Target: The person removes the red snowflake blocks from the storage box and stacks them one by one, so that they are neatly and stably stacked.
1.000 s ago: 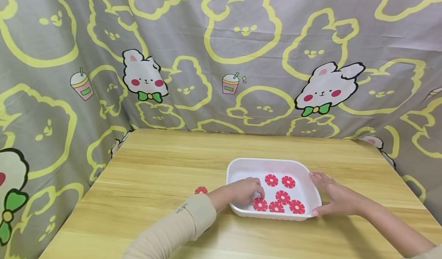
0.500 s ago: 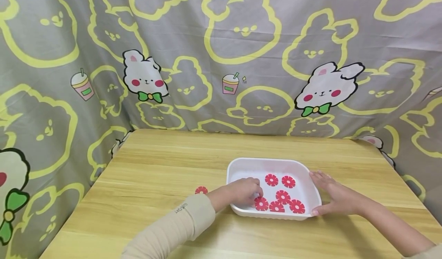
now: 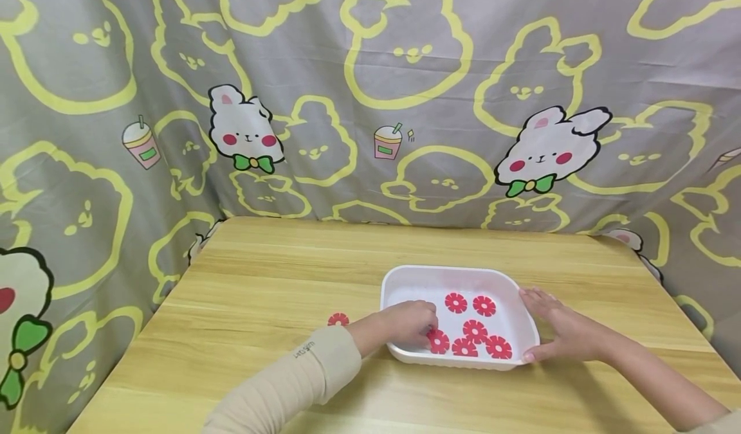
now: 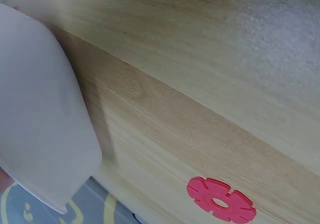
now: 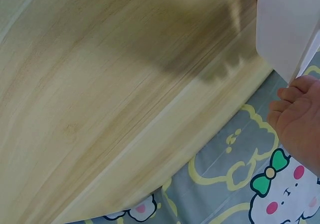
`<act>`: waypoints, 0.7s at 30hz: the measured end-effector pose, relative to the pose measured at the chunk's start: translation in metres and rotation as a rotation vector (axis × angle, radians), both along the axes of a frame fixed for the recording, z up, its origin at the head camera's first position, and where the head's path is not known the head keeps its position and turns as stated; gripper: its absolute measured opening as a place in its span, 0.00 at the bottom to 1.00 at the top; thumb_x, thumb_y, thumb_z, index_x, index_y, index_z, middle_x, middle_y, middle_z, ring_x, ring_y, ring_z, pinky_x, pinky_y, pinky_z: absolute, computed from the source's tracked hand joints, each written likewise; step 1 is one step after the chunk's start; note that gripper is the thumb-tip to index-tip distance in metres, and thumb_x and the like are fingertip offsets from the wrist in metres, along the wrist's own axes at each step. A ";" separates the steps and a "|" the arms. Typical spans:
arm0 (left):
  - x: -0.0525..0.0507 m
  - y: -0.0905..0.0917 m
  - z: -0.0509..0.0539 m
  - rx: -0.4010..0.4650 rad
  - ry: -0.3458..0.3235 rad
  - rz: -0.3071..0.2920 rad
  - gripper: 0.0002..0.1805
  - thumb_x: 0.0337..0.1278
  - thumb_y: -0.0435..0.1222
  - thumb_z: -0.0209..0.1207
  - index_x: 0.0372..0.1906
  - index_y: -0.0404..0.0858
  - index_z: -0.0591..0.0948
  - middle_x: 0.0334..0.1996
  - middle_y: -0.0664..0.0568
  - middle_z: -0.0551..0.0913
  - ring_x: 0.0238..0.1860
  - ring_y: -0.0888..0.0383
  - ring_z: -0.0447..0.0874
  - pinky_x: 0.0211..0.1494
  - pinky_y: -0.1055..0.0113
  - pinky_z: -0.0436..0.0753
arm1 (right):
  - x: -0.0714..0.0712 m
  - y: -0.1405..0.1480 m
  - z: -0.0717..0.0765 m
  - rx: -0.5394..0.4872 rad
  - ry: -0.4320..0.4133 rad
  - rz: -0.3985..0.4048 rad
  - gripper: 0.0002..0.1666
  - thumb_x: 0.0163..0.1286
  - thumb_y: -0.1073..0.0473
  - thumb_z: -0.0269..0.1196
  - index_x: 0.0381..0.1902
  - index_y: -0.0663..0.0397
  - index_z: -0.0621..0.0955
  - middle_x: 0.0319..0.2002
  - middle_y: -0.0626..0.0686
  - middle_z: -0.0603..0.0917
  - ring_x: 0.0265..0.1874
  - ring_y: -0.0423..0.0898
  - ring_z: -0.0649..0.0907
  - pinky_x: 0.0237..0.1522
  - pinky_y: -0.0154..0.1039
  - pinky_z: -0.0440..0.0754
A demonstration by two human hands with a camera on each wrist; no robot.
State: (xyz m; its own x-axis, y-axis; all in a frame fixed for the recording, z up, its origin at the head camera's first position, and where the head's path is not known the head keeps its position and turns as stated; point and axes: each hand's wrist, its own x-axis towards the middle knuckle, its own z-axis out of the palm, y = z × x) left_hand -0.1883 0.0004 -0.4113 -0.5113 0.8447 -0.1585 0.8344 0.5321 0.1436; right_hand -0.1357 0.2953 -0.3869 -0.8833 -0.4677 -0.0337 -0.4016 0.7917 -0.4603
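Room to pass runs over the worktop [image 3: 289, 247] behind the white tray [image 3: 446, 275] — the left hand [image 3: 407, 323] obstructs its left end, the right hand [image 3: 558, 328] its right.

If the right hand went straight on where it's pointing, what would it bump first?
The right hand would probably push into the end wall of the white tray; it seems to touch it there. Past that wall lie red flower-shaped pieces.

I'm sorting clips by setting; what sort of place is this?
Probably an indoor play or filming corner, though the wider room isn't visible: a wood-grain table, cartoon-print cloth hanging behind it, and red notched discs in a white tray.
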 end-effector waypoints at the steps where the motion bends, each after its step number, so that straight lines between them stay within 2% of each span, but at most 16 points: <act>1: 0.000 0.000 0.000 0.007 -0.003 0.004 0.12 0.49 0.41 0.66 0.39 0.42 0.85 0.28 0.59 0.77 0.29 0.69 0.69 0.36 0.83 0.70 | 0.000 0.000 0.000 0.001 0.002 0.001 0.65 0.40 0.40 0.73 0.63 0.79 0.59 0.64 0.75 0.60 0.62 0.77 0.56 0.56 0.73 0.56; 4: -0.001 -0.001 0.004 0.032 -0.013 0.020 0.10 0.49 0.41 0.65 0.37 0.41 0.84 0.28 0.59 0.77 0.29 0.69 0.70 0.38 0.83 0.71 | 0.000 0.000 0.000 -0.001 0.002 0.002 0.65 0.40 0.40 0.73 0.63 0.79 0.59 0.64 0.75 0.60 0.62 0.77 0.56 0.56 0.73 0.56; 12: -0.005 -0.009 0.014 0.092 -0.043 0.054 0.12 0.49 0.40 0.65 0.39 0.40 0.84 0.34 0.56 0.82 0.36 0.67 0.75 0.45 0.82 0.74 | 0.000 0.001 -0.001 -0.004 0.012 0.010 0.66 0.39 0.40 0.73 0.63 0.80 0.59 0.64 0.76 0.60 0.61 0.78 0.56 0.55 0.73 0.56; 21: -0.006 -0.021 0.017 0.123 -0.077 0.079 0.12 0.48 0.38 0.65 0.39 0.38 0.85 0.34 0.54 0.82 0.35 0.66 0.75 0.43 0.82 0.74 | 0.000 0.000 -0.001 0.003 0.021 0.011 0.65 0.39 0.39 0.73 0.63 0.79 0.60 0.64 0.75 0.61 0.61 0.78 0.56 0.56 0.73 0.57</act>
State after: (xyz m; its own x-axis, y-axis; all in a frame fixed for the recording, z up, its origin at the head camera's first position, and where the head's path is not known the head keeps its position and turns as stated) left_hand -0.1947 -0.0205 -0.3942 -0.5675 0.8176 -0.0974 0.7745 0.5702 0.2740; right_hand -0.1359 0.2958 -0.3876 -0.8787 -0.4770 -0.0171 -0.4195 0.7889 -0.4491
